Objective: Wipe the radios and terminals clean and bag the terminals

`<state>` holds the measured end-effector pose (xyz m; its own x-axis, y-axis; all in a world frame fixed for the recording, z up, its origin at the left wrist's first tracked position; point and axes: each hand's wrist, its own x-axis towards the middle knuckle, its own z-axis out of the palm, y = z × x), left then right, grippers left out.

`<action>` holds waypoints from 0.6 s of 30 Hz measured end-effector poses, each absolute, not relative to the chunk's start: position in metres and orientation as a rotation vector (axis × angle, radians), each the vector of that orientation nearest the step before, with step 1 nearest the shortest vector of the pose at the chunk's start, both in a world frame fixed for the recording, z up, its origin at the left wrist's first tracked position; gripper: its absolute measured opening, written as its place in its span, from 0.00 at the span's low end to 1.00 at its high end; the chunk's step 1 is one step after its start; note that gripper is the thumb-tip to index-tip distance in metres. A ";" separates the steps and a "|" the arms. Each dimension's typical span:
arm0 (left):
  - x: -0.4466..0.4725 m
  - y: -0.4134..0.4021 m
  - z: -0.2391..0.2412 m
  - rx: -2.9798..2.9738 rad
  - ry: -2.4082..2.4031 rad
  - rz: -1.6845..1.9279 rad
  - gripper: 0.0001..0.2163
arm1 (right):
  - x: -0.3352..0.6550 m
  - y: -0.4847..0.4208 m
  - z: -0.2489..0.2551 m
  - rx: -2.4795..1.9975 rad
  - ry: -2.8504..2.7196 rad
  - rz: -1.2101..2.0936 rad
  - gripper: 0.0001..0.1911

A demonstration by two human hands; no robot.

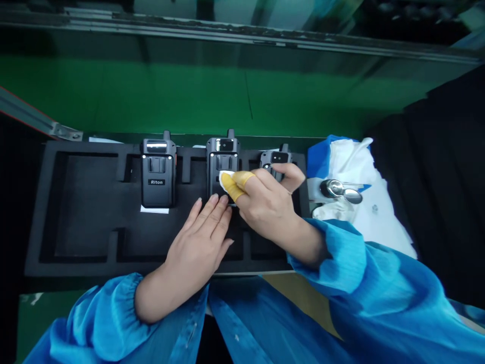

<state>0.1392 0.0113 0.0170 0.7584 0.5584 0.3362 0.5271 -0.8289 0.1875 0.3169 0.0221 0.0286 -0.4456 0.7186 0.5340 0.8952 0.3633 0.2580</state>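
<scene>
Three black handheld radios lie in a black foam tray (83, 270). My right hand (265, 202), with yellow finger cots on two fingers, pinches a small white wipe (223, 183) against the back of the middle radio (222, 161). The fingers of my left hand (202, 242) are stretched out flat on that radio's lower end. To the left, a radio (158, 174) marked "Riton" lies with a white paper strip (154, 209) under its bottom edge. Part of the right radio (279, 157) is hidden behind my right hand.
Right of the tray are a blue box (317, 156), white cloths or papers (379, 212) and a small metal-topped bottle (333, 188) with its round lid (353, 196) tilted open. A metal rail (242, 34) crosses behind the green surface (212, 96).
</scene>
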 end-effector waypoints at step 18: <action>0.139 0.010 0.017 2.823 0.890 0.534 0.19 | 0.335 0.012 0.033 -1.782 -2.123 -0.660 0.19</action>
<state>0.1391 0.0097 0.0174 0.7628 0.5767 0.2925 0.5293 -0.8167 0.2301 0.3353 0.0117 0.0326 -0.1919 0.8455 0.4982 0.9790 0.1291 0.1580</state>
